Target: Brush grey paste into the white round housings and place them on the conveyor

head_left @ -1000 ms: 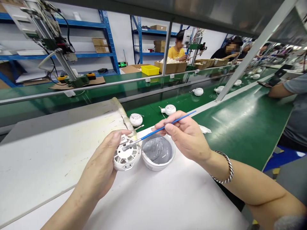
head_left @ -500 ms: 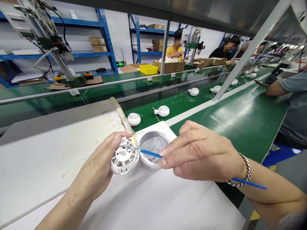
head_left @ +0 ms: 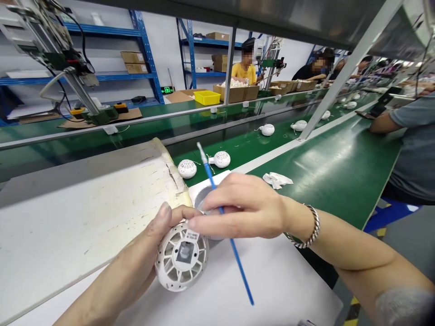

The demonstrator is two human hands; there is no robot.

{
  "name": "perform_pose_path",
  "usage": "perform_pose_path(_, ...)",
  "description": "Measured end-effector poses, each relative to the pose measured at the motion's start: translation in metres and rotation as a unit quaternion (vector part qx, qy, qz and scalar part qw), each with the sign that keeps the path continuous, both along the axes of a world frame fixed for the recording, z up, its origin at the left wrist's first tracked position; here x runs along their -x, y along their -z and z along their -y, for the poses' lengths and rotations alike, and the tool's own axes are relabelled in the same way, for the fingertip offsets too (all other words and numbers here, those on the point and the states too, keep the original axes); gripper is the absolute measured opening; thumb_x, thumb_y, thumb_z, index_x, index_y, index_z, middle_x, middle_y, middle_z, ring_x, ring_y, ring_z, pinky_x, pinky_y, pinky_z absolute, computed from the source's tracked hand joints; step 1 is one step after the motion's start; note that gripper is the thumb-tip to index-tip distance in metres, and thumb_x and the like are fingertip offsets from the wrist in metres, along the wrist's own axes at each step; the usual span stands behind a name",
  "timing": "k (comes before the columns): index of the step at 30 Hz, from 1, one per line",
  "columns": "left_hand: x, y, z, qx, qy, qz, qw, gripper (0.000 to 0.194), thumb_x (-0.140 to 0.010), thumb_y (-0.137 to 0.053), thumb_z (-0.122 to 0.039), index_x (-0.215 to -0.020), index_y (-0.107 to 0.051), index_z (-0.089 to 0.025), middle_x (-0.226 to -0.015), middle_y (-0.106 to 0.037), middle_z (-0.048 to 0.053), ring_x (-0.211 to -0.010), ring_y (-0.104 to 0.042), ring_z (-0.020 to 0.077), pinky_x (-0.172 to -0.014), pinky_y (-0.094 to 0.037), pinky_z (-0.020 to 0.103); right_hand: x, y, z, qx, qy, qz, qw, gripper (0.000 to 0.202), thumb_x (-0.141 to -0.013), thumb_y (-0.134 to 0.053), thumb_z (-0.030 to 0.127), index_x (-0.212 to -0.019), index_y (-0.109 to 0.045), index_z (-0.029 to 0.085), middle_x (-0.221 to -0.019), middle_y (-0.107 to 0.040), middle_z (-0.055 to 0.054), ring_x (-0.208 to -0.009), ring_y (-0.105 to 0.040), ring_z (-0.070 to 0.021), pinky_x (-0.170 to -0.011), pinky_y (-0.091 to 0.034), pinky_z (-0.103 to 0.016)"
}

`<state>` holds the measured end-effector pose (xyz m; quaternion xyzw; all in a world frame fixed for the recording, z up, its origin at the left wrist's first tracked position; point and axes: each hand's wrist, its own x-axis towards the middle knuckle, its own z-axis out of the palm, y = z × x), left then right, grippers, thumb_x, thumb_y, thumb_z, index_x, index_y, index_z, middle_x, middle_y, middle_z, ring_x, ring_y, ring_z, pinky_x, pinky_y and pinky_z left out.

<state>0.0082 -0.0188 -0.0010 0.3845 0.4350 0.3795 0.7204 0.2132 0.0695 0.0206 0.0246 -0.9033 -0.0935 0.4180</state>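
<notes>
My left hand point(head_left: 149, 244) is closed round a white round slotted housing point(head_left: 170, 281), which has a dark grey square at its centre and a small printed tag near its upper edge. My right hand point(head_left: 248, 206) holds a blue-handled brush point(head_left: 242, 267) between its fingers, the pale tip pointing up and away. Its fingertips reach the upper edge of the housing beside the tag; whether they grip it I cannot tell. Behind that hand, mostly covered, stands a tub of grey paste point(head_left: 203, 195).
White boards point(head_left: 84, 217) lie beneath my hands. Several similar white housings point(head_left: 186, 169) sit along the green conveyor point(head_left: 238, 140). A crumpled white tissue point(head_left: 277, 180) lies on the green bench. A sloping metal post point(head_left: 350, 68) rises at right, and a person point(head_left: 414, 149) sits beyond.
The brush has left the housing and swung tip-up in my right hand. That hand has moved left to the housing, whose slotted face now turns toward me with a grey square at its centre.
</notes>
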Motion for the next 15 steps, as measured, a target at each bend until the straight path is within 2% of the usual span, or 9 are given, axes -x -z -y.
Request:
perform_pose_path(2, -0.003, -0.001, 0.003, 0.015, -0.010, 0.005, 1.000, 0.060, -0.085, -0.040, -0.069, -0.119, -0.062, -0.026, -0.114, -0.066, 0.007, -0.112, -0.053, 0.0284, -0.090, -0.044, 0.037, 0.006, 0.003, -0.003, 0.001, -0.024, 0.034, 0.999, 0.018, -0.090, -0.059, 0.015, -0.103, -0.070, 0.020, -0.085, -0.071, 0.001, -0.073, -0.056, -0.0109, -0.061, -0.051, -0.023)
perform_pose_path(4, -0.004, -0.002, 0.004, 0.028, -0.015, 0.007, 0.999, 0.061, -0.083, -0.042, -0.070, -0.122, -0.060, -0.026, -0.119, -0.064, 0.006, -0.117, -0.051, 0.0292, -0.095, -0.042, 0.038, 0.008, 0.004, -0.006, -0.005, -0.047, 0.039, 0.998, 0.018, -0.088, -0.061, 0.013, -0.102, -0.071, 0.019, -0.085, -0.070, 0.001, -0.074, -0.055, -0.0109, -0.061, -0.051, -0.023)
perform_pose_path(8, -0.006, -0.004, 0.003, 0.018, -0.020, -0.012, 1.000, 0.056, -0.083, -0.047, -0.065, -0.123, -0.054, -0.025, -0.107, -0.066, 0.007, -0.101, -0.058, 0.0272, -0.086, -0.044, 0.037, 0.006, 0.001, -0.008, -0.026, -0.059, 0.016, 0.998, 0.016, -0.088, -0.056, 0.007, -0.090, -0.071, 0.012, -0.084, -0.070, -0.002, -0.071, -0.053, -0.0115, -0.061, -0.050, -0.023)
perform_pose_path(12, -0.008, -0.002, 0.003, -0.051, -0.043, -0.071, 0.995, 0.060, -0.075, -0.068, -0.052, -0.126, -0.043, -0.032, -0.099, -0.064, 0.003, -0.085, -0.058, 0.0214, -0.074, -0.044, 0.031, 0.005, 0.002, -0.001, -0.042, 0.000, -0.001, 0.999, 0.021, -0.089, -0.050, 0.006, -0.084, -0.071, 0.009, -0.074, -0.067, -0.005, -0.066, -0.050, -0.0138, -0.056, -0.047, -0.026)
perform_pose_path(15, -0.009, 0.002, 0.004, -0.087, -0.091, -0.118, 0.985, 0.056, -0.075, -0.071, -0.045, -0.123, -0.043, -0.036, -0.100, -0.060, 0.002, -0.082, -0.056, 0.0198, -0.069, -0.043, 0.029, 0.005, 0.005, 0.009, -0.057, 0.030, -0.031, 0.997, 0.023, -0.090, -0.049, 0.007, -0.081, -0.070, 0.009, -0.070, -0.065, -0.006, -0.063, -0.049, -0.0147, -0.052, -0.046, -0.027)
